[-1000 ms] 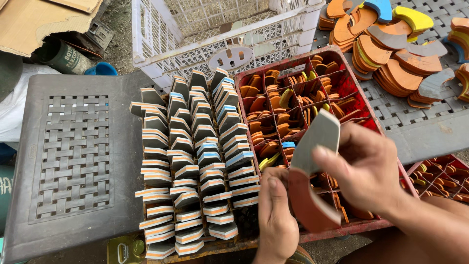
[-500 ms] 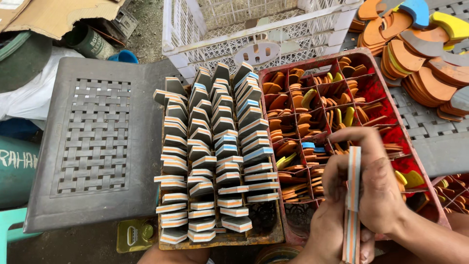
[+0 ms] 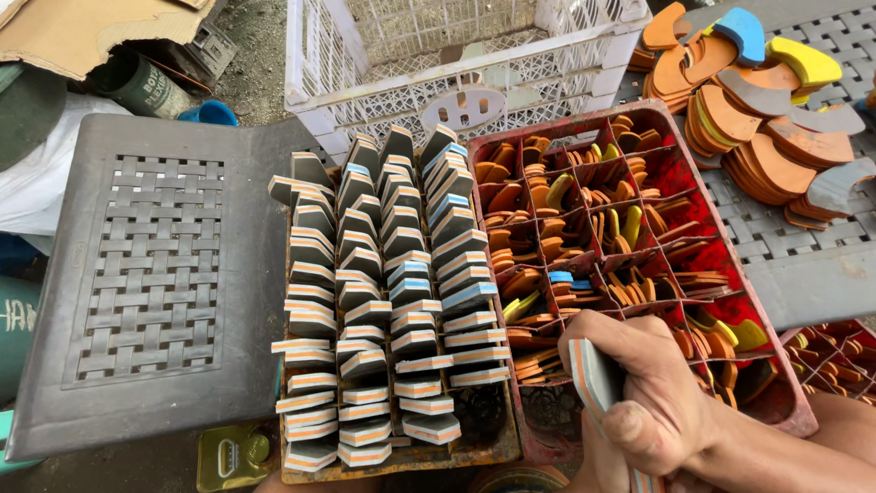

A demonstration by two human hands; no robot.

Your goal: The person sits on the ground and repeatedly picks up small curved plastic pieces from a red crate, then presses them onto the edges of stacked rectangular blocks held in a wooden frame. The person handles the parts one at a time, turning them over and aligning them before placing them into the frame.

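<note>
Grey woven plastic desk tops (image 3: pixel 151 274) fill the left and right of the frame, with a white crate (image 3: pixel 456 64) at the top. At the lower right, the right hand (image 3: pixel 652 397) curls its grip tight around a layered grey, orange and blue foam piece (image 3: pixel 598 383), thumb pressed on its edge, over the red divided tray (image 3: pixel 639 228) of orange cut-outs. The left hand (image 3: pixel 598 461) sits just beneath, mostly hidden; I cannot tell its grip. Stacked foam wedges (image 3: pixel 383 292) stand centre frame.
</note>
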